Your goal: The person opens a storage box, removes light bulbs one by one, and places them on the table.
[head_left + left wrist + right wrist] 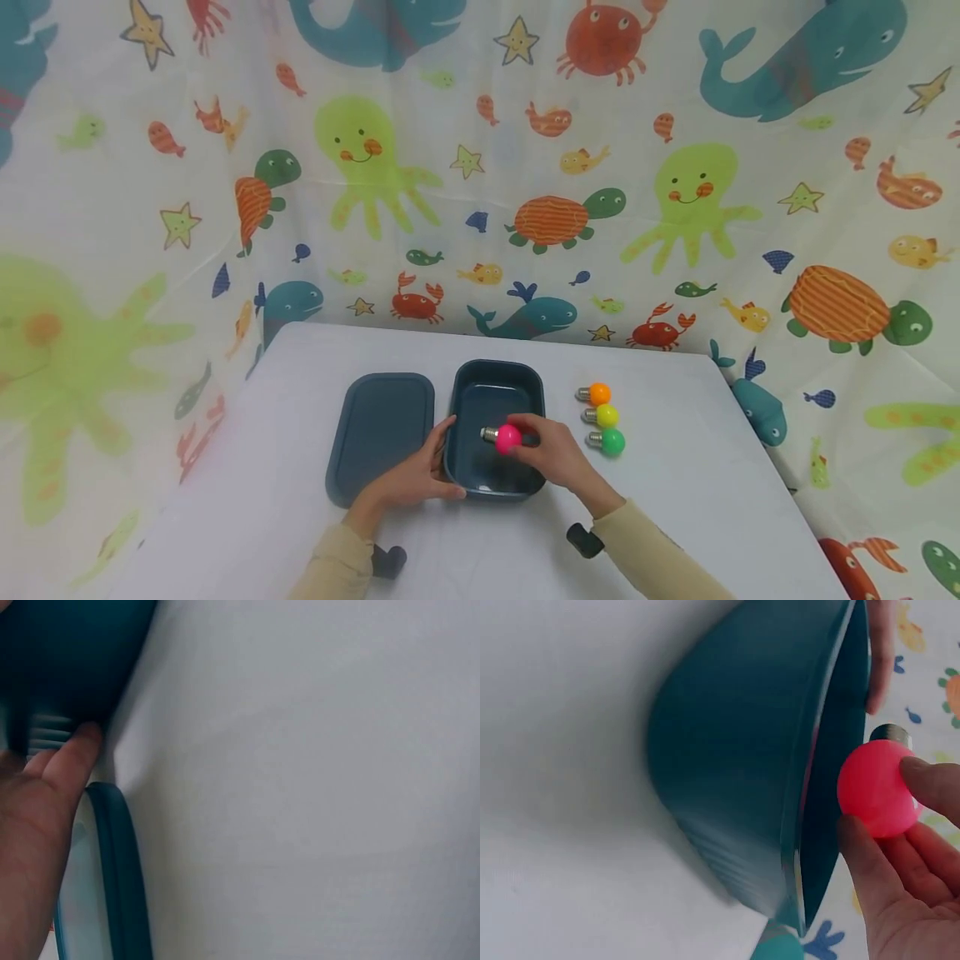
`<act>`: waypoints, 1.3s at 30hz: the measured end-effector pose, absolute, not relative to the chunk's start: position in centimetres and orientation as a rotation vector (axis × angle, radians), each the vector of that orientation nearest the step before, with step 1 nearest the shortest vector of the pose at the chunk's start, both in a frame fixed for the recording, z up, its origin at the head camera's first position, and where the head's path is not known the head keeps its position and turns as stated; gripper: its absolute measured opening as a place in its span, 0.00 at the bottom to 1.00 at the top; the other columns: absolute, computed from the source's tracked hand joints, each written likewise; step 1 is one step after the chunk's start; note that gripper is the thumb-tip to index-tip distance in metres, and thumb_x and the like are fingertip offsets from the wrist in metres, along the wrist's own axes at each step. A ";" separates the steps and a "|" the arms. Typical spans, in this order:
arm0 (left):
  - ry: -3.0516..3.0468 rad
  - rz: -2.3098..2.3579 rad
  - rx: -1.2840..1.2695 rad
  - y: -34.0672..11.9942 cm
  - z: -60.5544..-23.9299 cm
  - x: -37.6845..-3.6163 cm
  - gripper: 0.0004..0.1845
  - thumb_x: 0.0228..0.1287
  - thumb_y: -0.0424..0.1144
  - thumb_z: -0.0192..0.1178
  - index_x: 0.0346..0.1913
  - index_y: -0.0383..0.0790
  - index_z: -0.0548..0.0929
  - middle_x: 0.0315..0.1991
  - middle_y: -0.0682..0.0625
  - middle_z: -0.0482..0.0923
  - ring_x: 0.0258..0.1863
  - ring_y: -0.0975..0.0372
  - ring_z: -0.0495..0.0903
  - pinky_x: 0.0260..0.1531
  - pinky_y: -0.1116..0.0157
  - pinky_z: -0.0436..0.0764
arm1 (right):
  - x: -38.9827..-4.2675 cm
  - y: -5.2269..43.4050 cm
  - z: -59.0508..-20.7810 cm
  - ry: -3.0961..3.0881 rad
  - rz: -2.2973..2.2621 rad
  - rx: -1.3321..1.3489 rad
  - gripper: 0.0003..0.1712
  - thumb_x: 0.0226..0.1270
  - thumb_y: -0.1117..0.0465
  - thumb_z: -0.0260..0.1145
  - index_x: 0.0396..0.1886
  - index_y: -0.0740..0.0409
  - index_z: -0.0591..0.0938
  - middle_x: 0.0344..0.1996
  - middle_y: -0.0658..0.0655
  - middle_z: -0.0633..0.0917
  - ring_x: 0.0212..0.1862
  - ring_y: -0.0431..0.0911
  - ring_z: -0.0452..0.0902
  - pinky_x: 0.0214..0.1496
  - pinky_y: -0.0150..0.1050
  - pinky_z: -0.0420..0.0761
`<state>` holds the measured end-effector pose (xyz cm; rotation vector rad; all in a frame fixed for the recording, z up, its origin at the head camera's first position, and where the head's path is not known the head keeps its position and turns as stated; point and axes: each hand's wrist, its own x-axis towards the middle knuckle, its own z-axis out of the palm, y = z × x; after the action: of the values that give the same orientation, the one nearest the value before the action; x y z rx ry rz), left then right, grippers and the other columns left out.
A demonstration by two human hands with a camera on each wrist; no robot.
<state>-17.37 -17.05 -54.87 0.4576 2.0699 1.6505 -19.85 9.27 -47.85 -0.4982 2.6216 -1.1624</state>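
Note:
My right hand (pixel 555 452) pinches a pink light bulb (pixel 507 438) by its round globe, the silver screw base pointing left. Bulb and fingertips are over the open dark blue box (pixel 480 475). In the right wrist view, the pink bulb (pixel 877 787) sits between thumb and fingers beside the box rim (pixel 799 847). Round the box's near left corner, my left hand (pixel 412 479) holds it, fingers along the left wall and thumb at the front. The left wrist view shows part of this hand (pixel 45 802) touching the box wall (pixel 67 667).
A flat dark blue lid (pixel 382 433) lies left of the box. To the right, an orange bulb (pixel 599 394), a yellow bulb (pixel 607 415) and a green bulb (pixel 612 442) lie in a column on the white table (pixel 675 500). A sea-animal curtain (pixel 465 233) hangs behind.

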 end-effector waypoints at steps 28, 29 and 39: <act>2.126 1.605 0.400 -16.9 -55.2 -17.2 0.62 0.53 0.40 0.75 0.77 0.59 0.36 0.78 0.42 0.29 0.76 0.46 0.42 0.70 0.47 0.56 | -17.8 20.2 -46.7 2.780 -1.199 -0.135 0.30 0.64 0.64 0.69 0.66 0.56 0.74 0.60 0.62 0.77 0.62 0.59 0.70 0.51 0.46 0.83; 2.130 1.601 0.397 -16.9 -55.1 -17.2 0.62 0.53 0.41 0.75 0.77 0.59 0.36 0.78 0.42 0.29 0.76 0.46 0.42 0.70 0.47 0.56 | -17.8 20.6 -46.9 2.768 -1.199 -0.111 0.30 0.64 0.64 0.69 0.66 0.56 0.73 0.60 0.62 0.77 0.62 0.59 0.70 0.51 0.46 0.83; 2.126 1.602 0.394 -17.0 -54.9 -17.2 0.62 0.53 0.42 0.75 0.77 0.60 0.36 0.79 0.43 0.29 0.76 0.46 0.43 0.70 0.48 0.56 | -17.7 23.0 -50.1 2.793 -1.120 -0.127 0.29 0.62 0.67 0.70 0.64 0.62 0.75 0.58 0.64 0.79 0.61 0.59 0.73 0.53 0.46 0.82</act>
<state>-17.23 -17.02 -54.91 0.3937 2.1260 1.6017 -17.68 22.97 -50.10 -0.1272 2.7927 -1.1197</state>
